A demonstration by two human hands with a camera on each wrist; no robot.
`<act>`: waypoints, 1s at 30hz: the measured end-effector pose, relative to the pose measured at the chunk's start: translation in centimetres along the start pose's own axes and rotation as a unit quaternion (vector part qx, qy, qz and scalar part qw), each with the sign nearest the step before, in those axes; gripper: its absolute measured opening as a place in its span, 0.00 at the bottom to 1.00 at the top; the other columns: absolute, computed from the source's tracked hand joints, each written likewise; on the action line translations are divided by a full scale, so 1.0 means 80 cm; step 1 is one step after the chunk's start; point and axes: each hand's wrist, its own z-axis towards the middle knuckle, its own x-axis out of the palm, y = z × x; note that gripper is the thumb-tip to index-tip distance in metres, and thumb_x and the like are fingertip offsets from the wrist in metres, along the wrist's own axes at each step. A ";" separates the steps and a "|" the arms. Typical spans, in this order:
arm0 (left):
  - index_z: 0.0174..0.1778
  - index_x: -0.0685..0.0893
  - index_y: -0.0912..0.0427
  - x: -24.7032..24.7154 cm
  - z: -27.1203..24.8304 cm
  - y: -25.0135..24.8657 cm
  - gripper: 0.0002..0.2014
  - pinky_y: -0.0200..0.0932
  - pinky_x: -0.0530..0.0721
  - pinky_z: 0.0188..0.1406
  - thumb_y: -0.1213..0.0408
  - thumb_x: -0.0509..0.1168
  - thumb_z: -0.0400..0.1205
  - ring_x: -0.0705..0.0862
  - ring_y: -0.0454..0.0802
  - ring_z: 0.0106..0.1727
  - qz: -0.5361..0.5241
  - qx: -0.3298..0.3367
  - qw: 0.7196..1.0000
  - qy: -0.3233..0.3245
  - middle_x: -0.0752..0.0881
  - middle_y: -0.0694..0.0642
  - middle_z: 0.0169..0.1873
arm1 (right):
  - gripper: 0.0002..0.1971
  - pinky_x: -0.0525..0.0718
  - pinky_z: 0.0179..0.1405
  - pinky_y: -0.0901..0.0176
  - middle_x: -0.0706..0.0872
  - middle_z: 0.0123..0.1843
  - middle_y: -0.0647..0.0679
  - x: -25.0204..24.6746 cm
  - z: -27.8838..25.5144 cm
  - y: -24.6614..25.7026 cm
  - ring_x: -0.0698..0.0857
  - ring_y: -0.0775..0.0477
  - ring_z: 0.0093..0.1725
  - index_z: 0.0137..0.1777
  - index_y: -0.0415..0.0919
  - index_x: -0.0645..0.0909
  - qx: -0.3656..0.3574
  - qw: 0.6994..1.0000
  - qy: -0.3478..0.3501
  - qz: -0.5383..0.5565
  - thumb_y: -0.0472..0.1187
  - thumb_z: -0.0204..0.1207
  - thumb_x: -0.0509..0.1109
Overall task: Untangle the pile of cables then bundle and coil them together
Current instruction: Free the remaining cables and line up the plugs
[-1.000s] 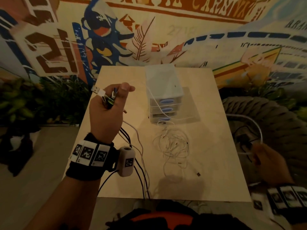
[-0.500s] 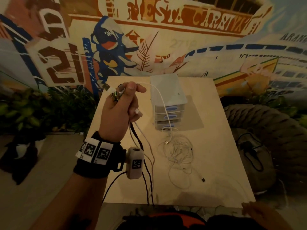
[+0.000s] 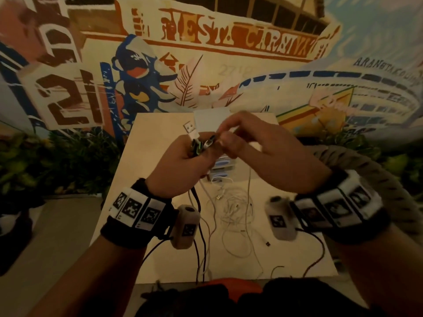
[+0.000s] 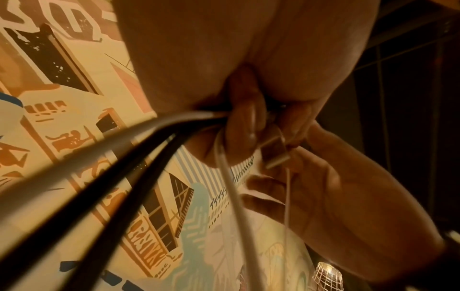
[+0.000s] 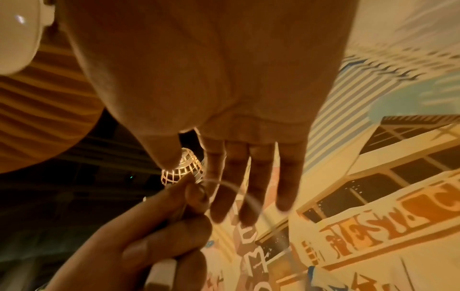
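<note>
Head view, nearest first: my left hand (image 3: pixel 180 165) is raised above the table (image 3: pixel 297 248), fingers curled tight round a clutch of plug ends (image 3: pixel 201 144), with a white USB plug (image 3: pixel 190 129) poking up out of the fist and two black cables (image 3: pixel 198 229) plus a white one trailing from it over the near edge. My right hand (image 3: pixel 263 154) meets it from the other side, thumb and forefinger pinching a thin white cable (image 4: pixel 287 196) right at the left fingertips while the remaining fingers (image 5: pixel 286 177) stay straight and spread. Below and a little beyond the hands, the white tangle (image 3: pixel 235 211) lies loose on the table, one small plug (image 3: pixel 267 243) flung out near the front. Behind it a small drawer unit (image 3: pixel 220 170) sits half hidden by my hands. I judge these leads light and limp; the thin white one looks slippery and prone to snag, so I'd take each by its rigid plug or the strain relief just behind it, feeding slack gently rather than tugging knots tighter
</note>
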 end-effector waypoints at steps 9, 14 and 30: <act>0.45 0.87 0.49 -0.005 -0.007 0.030 0.09 0.45 0.82 0.39 0.51 0.66 0.86 0.86 0.46 0.37 0.157 -0.019 0.987 0.028 0.88 0.47 0.35 | 0.21 0.77 0.34 0.65 0.82 0.28 0.63 -0.015 0.000 -0.032 0.81 0.59 0.30 0.33 0.50 0.86 0.012 0.995 0.024 -0.095 0.61 0.82 0.66; 0.49 0.88 0.49 0.002 -0.001 0.038 0.03 0.51 0.85 0.48 0.56 0.70 0.85 0.88 0.49 0.46 0.150 -0.030 0.988 -0.008 0.90 0.51 0.42 | 0.13 0.84 0.40 0.56 0.88 0.35 0.64 -0.011 -0.032 -0.061 0.86 0.62 0.36 0.50 0.55 0.91 0.037 0.999 0.007 -0.026 0.56 0.83 0.66; 0.55 0.90 0.61 0.024 0.023 0.034 0.22 0.36 0.70 0.21 0.50 0.55 0.90 0.70 0.41 0.17 -0.071 -0.090 0.987 -0.116 0.85 0.56 0.28 | 0.17 0.64 0.25 0.59 0.63 0.25 0.47 0.054 -0.025 -0.049 0.61 0.52 0.24 0.59 0.45 0.86 0.099 0.928 -0.115 0.341 0.47 0.92 0.54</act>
